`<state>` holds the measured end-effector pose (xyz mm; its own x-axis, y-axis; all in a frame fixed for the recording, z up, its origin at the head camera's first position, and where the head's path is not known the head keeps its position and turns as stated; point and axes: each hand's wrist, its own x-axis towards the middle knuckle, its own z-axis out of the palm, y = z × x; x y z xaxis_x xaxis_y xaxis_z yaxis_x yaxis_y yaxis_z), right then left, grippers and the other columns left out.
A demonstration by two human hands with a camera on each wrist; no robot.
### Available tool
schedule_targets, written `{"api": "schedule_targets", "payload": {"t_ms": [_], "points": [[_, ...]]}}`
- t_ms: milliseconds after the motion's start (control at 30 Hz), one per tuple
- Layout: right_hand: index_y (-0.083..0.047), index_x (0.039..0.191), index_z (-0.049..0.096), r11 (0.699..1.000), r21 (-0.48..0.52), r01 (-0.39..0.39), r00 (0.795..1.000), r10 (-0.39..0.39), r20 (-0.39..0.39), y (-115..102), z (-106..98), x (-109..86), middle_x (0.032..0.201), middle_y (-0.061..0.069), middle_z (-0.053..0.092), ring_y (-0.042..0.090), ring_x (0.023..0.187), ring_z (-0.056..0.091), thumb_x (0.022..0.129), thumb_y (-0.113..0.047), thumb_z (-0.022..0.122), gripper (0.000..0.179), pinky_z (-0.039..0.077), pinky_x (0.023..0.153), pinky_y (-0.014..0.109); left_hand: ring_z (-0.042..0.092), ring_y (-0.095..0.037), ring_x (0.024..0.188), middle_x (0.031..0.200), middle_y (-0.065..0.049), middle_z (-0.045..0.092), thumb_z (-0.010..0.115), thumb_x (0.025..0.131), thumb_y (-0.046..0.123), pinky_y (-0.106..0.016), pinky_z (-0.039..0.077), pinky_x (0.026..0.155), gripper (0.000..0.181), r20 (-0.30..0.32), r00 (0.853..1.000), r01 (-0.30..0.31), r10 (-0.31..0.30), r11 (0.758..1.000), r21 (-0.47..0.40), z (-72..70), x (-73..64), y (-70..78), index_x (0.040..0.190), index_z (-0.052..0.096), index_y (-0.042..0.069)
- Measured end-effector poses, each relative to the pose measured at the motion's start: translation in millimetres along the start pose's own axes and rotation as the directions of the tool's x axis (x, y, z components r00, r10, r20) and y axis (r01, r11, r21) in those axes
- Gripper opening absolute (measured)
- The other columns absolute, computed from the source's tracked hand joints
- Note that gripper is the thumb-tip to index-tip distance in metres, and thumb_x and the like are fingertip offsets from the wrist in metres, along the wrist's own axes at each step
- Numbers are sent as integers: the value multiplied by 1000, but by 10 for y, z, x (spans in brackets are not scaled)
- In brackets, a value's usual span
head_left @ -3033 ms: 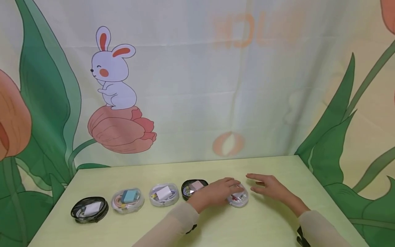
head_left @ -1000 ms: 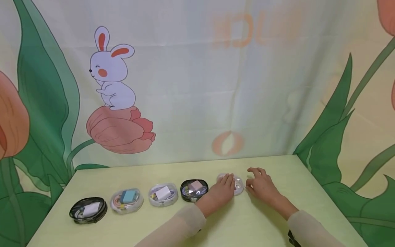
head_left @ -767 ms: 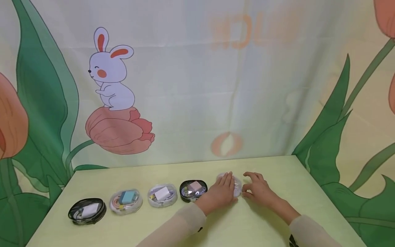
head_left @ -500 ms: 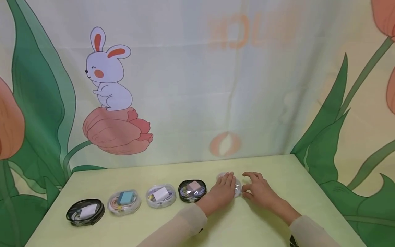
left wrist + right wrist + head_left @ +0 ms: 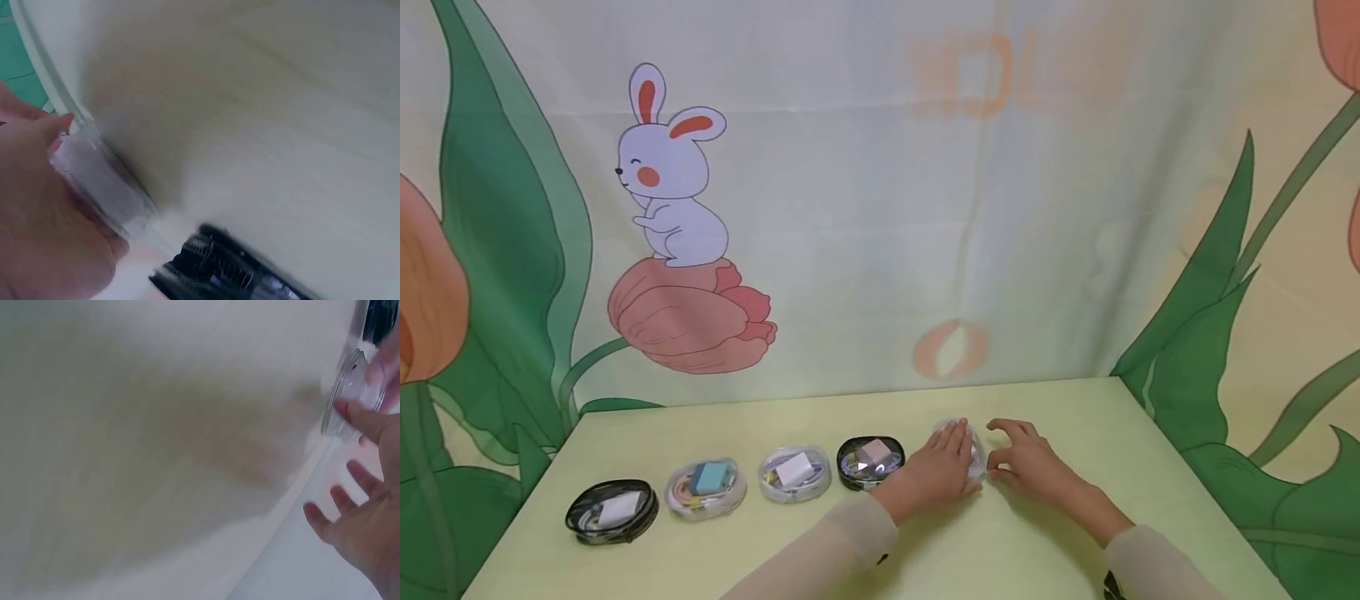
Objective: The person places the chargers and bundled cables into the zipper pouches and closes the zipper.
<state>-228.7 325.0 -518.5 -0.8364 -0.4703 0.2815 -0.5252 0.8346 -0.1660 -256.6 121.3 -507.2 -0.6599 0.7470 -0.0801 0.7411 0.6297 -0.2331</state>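
A clear oval zip case (image 5: 976, 462) lies fifth and rightmost in the row on the table. My left hand (image 5: 936, 462) rests over it, fingers extended side by side across its top and thumb low at the near side, hiding most of its contents. In the left wrist view, the clear case (image 5: 103, 178) stands out beyond the edge of the palm. My right hand (image 5: 1030, 458) is at its right side, fingers spread and bent lightly. In the right wrist view, the right thumb (image 5: 353, 411) touches the wall of the clear case (image 5: 340, 394), while the other fingers hang apart from it.
A black-rimmed zip case (image 5: 870, 462) with a pink charger sits close left of my left hand. Further left are a clear case (image 5: 794, 475) with a white charger, a clear case (image 5: 706, 490) with a blue charger, and a black-rimmed case (image 5: 612, 512). A printed curtain (image 5: 850, 208) hangs behind the table.
Over three seconds the rightmost clear case has shifted back and slightly left. My left hand has turned to point away over it, and my right hand has come to its side. Lately both hands barely move.
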Motion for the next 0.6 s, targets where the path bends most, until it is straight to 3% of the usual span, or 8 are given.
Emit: {"api": "schedule_targets", "payload": {"t_ms": [67,167,367,500,600], "points": [[-20,82,76,999,38,20,1000,-21,12,-47,10,-11,137,20,54,47,123,49,86,-16,81,7,51,79,65,26,-28,153,165,-17,26,34,108,53,-35,28,121,74,-5,999,46,-46,998,-43,9,8,8,158,30,-1],[-20,83,77,1000,16,24,1000,-24,11,-108,13,-10,139,18,54,45,125,48,87,-19,80,5,52,81,63,30,-27,151,163,-17,30,35,108,50,-35,30,120,70,-25,998,66,-66,998,-9,12,6,35,156,34,-1],[-24,81,77,985,-169,-38,999,32,-43,-56,-21,46,142,12,53,43,126,49,83,-16,85,11,53,80,59,31,-23,151,163,-14,32,38,111,26,-33,28,121,51,-26,1000,-12,14,996,91,-3,-39,74,156,36,1],[-23,79,76,982,-176,-60,997,50,-56,1,8,54,142,12,54,44,125,48,82,-16,85,12,53,79,59,31,-22,150,163,-13,33,38,110,16,-33,29,120,47,-42,997,-67,72,993,100,19,-69,51,155,38,3],[-22,78,75,989,-145,-29,997,18,-77,20,46,53,139,14,54,45,121,50,81,-15,85,13,53,75,59,31,-23,150,163,-13,32,39,110,16,-34,30,120,48,-39,996,-79,82,994,73,20,-67,17,155,37,3]]}}
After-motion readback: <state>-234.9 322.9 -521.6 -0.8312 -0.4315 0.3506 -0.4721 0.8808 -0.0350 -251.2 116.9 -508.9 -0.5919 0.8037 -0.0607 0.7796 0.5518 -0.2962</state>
